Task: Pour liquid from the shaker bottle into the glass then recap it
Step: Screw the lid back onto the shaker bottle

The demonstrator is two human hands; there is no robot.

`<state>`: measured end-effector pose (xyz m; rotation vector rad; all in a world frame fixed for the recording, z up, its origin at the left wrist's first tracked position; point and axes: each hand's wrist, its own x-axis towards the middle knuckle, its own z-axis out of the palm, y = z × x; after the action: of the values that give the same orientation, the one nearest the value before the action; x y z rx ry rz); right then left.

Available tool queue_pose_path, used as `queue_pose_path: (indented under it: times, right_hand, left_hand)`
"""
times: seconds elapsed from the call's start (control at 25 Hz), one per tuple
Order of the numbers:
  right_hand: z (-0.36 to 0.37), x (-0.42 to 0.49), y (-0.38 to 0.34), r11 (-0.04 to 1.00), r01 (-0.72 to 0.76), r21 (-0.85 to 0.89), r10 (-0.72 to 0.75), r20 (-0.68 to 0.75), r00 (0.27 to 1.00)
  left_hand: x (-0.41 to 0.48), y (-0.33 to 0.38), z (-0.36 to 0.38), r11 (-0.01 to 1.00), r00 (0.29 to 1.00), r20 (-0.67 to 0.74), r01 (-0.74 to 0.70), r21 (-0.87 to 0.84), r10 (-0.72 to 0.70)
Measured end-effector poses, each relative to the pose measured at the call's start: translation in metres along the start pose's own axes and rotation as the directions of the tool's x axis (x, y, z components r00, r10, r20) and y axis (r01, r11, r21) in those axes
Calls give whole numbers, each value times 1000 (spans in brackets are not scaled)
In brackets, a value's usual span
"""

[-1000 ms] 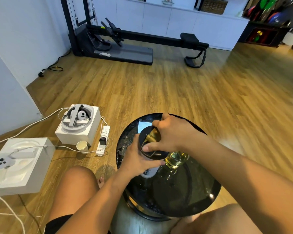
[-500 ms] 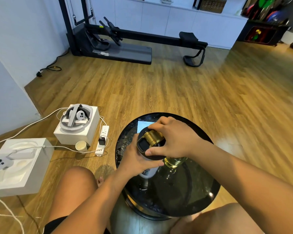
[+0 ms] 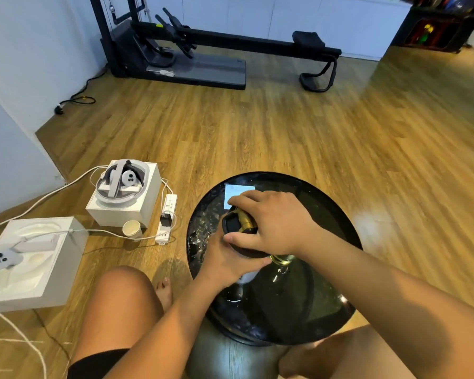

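Head view: the round black tabletop (image 3: 326,214) has not moved. The shaker bottle (image 3: 248,277) stands upright on it left of centre, with the glass (image 3: 282,259) just beside it on the right.

Right hand (image 3: 271,222): on top of the black lid (image 3: 230,222), fingers (image 3: 242,199) curled over the far rim and thumb along the near rim, gripping it.

Left hand (image 3: 227,263): fingers wrapped round the bottle body from the near side. Only a white strip shows below the palm. Hold is the same as a second ago.

Change: over the last second the right hand has turned and settled lower across the lid. The gold cap piece (image 3: 245,218), then in plain sight, is now half covered. The wrist has come over the glass, leaving only a sliver of rim and pale yellow liquid showing.

Judgement: the pour is done, since the glass holds liquid and the bottle is upright. The step in hand is recapping, probably twisting or pressing the lid home. Cannot tell whether it is fully seated.
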<state>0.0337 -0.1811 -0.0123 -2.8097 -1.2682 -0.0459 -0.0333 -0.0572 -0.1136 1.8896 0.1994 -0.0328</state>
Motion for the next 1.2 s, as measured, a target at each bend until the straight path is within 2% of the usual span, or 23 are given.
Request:
queue_pose_path:
  times: [0.28, 0.56, 0.88, 1.2]
  right_hand:
    - [6, -3, -6, 985, -173, -4, 173, -71, 982]
    - [9, -3, -13, 961, -275, -17, 271, -118, 955]
    - [13, -2, -20, 934, -357, -29, 350, -130, 928]
    - [17, -1, -24, 906, -422, -15, 413, -183, 892]
  left_hand:
    - [-4, 9, 15, 993, 990, -139, 24, 119, -7]
    - [-7, 8, 20, 999, 977, -212, 1, 49, 10]
    - [-4, 1, 23, 996, 973, -220, -83, -17, 77]
    - [-4, -1, 22, 996, 983, -178, -66, -63, 54]
